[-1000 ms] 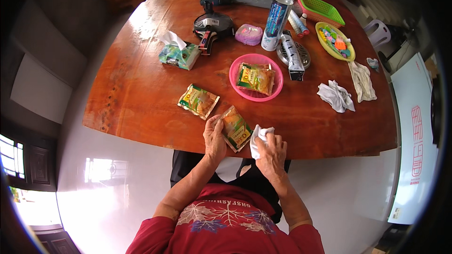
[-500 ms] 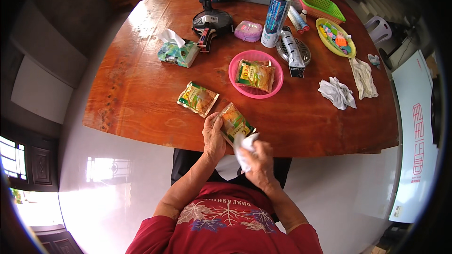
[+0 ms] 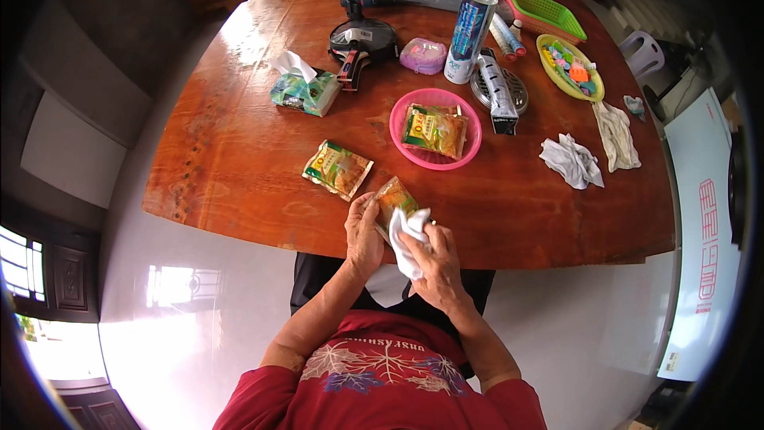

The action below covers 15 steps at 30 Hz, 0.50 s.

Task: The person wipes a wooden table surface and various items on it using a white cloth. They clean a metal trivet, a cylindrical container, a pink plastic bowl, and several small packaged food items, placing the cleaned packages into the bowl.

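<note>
My left hand (image 3: 364, 236) holds a green and yellow snack packet (image 3: 395, 197) at the near edge of the round wooden table (image 3: 239, 151). My right hand (image 3: 436, 264) grips a white cloth (image 3: 407, 237) and presses it against that packet. A second packet of the same kind (image 3: 337, 169) lies flat on the table just left of my hands. A third packet (image 3: 434, 129) rests inside a pink plastic dish (image 3: 414, 103) beyond them.
A tissue pack (image 3: 304, 89), a black cordless tool (image 3: 362, 36), a tall can (image 3: 470, 24), a yellow dish of small items (image 3: 569, 68), a green basket (image 3: 544, 9) and crumpled white cloths (image 3: 572, 161) lie farther back. A white plastic chair (image 3: 641, 52) stands at right.
Both hands have drawn back toward my body at the table edge. The packet has come up off the table in my left hand, and the cloth now rubs over it.
</note>
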### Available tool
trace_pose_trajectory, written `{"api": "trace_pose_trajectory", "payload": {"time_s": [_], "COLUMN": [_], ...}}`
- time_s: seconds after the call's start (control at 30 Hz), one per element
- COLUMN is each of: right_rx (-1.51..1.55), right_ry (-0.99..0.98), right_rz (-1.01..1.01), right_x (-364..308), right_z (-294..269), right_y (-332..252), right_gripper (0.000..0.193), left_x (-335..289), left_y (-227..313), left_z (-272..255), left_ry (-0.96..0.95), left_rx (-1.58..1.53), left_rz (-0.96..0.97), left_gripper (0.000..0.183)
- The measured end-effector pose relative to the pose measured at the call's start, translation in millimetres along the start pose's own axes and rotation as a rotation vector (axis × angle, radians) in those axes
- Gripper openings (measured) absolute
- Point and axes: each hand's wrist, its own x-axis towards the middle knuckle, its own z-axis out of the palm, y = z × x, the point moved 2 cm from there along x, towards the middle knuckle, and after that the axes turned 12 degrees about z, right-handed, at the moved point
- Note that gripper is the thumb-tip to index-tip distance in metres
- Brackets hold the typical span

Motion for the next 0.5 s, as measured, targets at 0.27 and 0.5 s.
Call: {"api": "trace_pose_trajectory", "payload": {"time_s": [0.27, 0.5], "right_rx": [-0.181, -0.319], "right_ry": [0.045, 0.101], "right_rz": [0.080, 0.253], "right_x": [40.9, 66.3], "right_z": [50.5, 60.5], "right_y": [4.2, 36.3], "right_gripper": [0.046, 0.046], "left_x": [5.6, 5.0], "left_y": [10.7, 4.9], "left_z": [-1.4, -3.5], "left_ry": [-0.056, -0.111], "left_rx": [0.031, -0.037], "left_rz": [-0.169, -0.118], "left_gripper": [0.027, 0.029]}}
